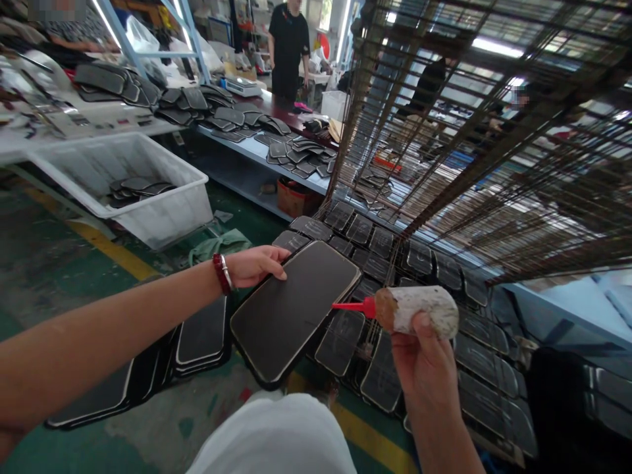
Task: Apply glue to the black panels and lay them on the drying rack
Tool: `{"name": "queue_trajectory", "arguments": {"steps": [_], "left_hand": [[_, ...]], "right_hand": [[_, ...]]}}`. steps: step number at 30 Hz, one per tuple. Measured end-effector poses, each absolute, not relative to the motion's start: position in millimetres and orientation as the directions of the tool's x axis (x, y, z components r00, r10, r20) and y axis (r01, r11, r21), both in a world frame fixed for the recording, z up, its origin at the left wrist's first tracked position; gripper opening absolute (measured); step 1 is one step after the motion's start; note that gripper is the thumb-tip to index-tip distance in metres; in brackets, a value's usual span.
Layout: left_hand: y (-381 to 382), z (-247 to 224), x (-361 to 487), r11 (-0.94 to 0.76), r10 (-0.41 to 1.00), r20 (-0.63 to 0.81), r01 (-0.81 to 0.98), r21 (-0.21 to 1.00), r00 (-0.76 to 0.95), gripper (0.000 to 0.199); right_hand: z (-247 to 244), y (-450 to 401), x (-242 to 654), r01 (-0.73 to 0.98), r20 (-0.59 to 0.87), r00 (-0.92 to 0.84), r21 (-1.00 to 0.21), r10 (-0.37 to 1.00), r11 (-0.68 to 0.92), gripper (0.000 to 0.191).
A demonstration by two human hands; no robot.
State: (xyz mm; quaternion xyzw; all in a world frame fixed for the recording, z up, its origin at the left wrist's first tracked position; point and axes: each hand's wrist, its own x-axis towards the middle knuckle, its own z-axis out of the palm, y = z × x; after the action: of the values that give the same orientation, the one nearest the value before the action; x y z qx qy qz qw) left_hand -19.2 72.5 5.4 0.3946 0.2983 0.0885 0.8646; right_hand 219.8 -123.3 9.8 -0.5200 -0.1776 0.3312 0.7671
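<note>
Holding a black panel (293, 313) in front, slanted lengthwise from near left to far right, with the left hand (257, 265) clamped on its far-left edge; clasping a bottle (412, 304) in the right hand (427, 362), off the right edge, pointing its red nozzle (359, 306) leftward there, without clear sign of contact.

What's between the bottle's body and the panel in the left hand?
In the head view, the red nozzle, its tip by the edge of the panel; contact unclear.
</note>
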Motion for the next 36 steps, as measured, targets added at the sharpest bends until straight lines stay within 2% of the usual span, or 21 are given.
{"name": "queue_trajectory", "arguments": {"steps": [8,15,22,30,36], "left_hand": [[66,1,-19,0.708,0.404,-0.479,0.065,0.703,0.779,0.052],[66,-4,-23,0.724,0.436,-0.505,0.043,0.688,0.745,0.041],[68,-10,-27,0.729,0.499,-0.516,-0.015,0.684,0.696,0.034],[73,-15,-35,0.746,0.587,-0.57,-0.11,0.657,0.575,0.024],[68,-21,-38,0.803,0.576,-0.614,-0.237,0.546,0.539,0.028]], "right_hand": [[8,-136,205,-0.355,-0.102,0.682,-0.912,0.724,0.206,0.042],[11,-147,194,-0.344,-0.06,0.599,-0.92,0.798,0.188,0.054],[9,-156,188,-0.369,-0.088,0.547,-0.918,0.833,0.145,0.062],[9,-163,186,-0.371,-0.133,0.601,-0.92,0.788,0.128,0.068],[7,-162,187,-0.344,-0.079,0.674,-0.914,0.734,0.217,0.059]]}}
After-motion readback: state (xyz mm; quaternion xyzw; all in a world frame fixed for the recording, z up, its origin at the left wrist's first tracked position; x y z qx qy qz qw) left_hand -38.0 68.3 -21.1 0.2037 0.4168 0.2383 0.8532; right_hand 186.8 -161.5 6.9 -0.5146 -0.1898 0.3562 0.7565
